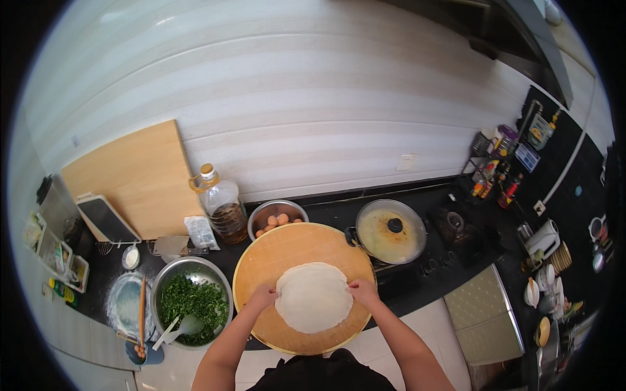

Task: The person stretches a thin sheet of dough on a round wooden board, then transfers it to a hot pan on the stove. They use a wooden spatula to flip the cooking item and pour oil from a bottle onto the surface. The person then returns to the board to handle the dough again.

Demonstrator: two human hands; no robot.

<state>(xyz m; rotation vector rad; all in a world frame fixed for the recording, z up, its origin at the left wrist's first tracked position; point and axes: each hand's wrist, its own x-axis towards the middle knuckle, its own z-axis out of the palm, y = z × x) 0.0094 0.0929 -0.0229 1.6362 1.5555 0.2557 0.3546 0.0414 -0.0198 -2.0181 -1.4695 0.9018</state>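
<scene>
A thin, round sheet of dough lies on a round wooden board in front of me. My left hand pinches the sheet's left edge between thumb and fingers. On the opposite side, my right hand grips the right edge in the same way. Left of the board stands a steel bowl of chopped greens, with a pale spoon resting in it. Behind the board is a metal bowl of brown eggs.
A pan with a glass lid sits on the stove, touching or close to the board's right rim. A large oil bottle, a cleaver and a floury plate with a rolling pin are at left. Condiment bottles stand at right.
</scene>
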